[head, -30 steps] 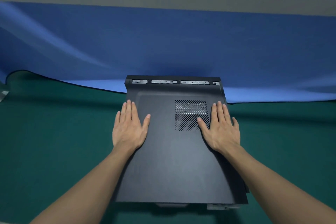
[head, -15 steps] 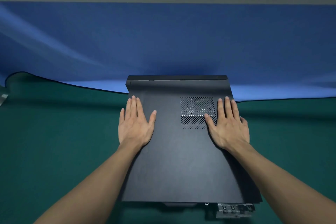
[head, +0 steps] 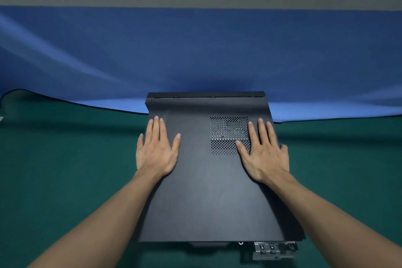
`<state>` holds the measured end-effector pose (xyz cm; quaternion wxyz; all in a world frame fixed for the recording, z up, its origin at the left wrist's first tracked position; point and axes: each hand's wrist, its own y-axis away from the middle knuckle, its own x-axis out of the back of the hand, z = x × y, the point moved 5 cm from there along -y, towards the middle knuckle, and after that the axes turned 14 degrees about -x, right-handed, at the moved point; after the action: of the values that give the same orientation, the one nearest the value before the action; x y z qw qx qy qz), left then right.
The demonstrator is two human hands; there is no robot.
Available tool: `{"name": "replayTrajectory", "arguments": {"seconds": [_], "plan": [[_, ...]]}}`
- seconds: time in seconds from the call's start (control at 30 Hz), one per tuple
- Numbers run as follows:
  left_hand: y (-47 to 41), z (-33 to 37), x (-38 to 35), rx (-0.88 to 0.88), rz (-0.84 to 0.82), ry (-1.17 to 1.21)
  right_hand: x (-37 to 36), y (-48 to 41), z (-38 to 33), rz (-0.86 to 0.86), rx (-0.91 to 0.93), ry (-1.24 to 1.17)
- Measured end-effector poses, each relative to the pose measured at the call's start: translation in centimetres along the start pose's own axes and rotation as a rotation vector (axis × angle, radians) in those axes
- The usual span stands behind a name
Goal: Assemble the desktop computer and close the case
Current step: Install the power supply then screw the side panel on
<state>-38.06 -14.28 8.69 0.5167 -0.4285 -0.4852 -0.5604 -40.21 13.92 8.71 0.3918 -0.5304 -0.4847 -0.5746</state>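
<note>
Head view: left hand (head: 155, 152) and right hand (head: 264, 152) press flat, fingers straight, on the black side panel (head: 208, 191) covering the computer case (head: 206, 94).

The black case (head: 208, 191) fills the middle of the worktop (head: 65, 169), and we see wide green surface at its left and right where our left hand (head: 155, 150) or right hand (head: 264, 154) could pass. Behind it the blue cloth (head: 195, 50) rises like a wall. At the near right corner a metal bracket (head: 275, 249) sticks out.
</note>
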Motion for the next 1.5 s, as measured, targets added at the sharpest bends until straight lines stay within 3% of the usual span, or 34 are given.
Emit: {"name": "replayTrajectory", "arguments": {"seconds": [0.2,0.5,0.8,0.93,1.5], "plan": [[4.1,-0.1,0.4,0.038,0.023,0.035,0.3,2.8,1.1,-0.018,-0.164,-0.045],[13.8,-0.2,0.0,0.146,0.026,0.14,-0.7,13.8,6.5,-0.006,-0.273,-0.121],[21.0,-0.8,-0.1,0.12,0.083,0.527,-1.7,18.4,9.4,-0.088,-0.242,-0.606],[20.9,-1.2,0.6,0.05,0.066,0.544,-1.6,18.8,9.9,-0.119,-0.174,-0.63],[20.6,-1.8,0.1,0.131,0.198,0.51,-1.1,17.5,10.9,0.067,-0.308,-0.588]]}}
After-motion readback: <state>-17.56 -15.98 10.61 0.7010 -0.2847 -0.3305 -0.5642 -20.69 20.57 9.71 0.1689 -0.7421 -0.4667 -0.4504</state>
